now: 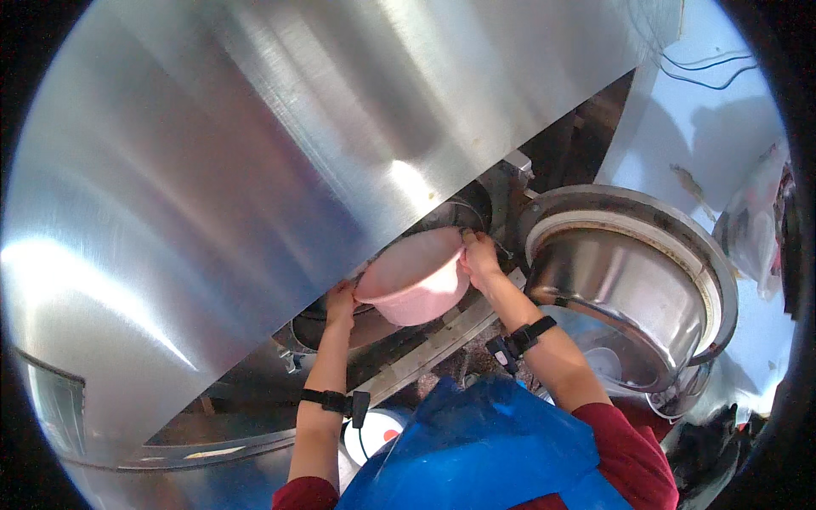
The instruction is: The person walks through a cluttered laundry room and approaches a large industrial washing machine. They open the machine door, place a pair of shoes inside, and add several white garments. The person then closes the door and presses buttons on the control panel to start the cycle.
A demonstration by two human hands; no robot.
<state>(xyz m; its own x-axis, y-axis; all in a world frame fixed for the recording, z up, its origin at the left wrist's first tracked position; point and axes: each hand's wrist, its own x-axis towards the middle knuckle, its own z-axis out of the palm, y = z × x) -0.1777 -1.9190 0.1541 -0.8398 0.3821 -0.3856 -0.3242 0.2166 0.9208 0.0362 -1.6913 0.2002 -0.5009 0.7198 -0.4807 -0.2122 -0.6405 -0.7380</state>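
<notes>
A pink plastic basin is held between my two hands, tilted so that its opening faces up and away to the left. My left hand grips the rim at its left end, close to the edge of a large stainless steel sheet or hood. At the right end of the rim, my right hand has hold of it with the thumb near the top. Beneath and behind the basin are dark round metal vessels or openings, partly hidden by the basin and the steel. The inside of the basin looks pale; its contents cannot be told.
The brushed steel surface fills the upper left. Large round stainless steel pots stand at the right. A metal ledge runs below the basin. A white round container is near my left forearm, and plastic bags are at the far right.
</notes>
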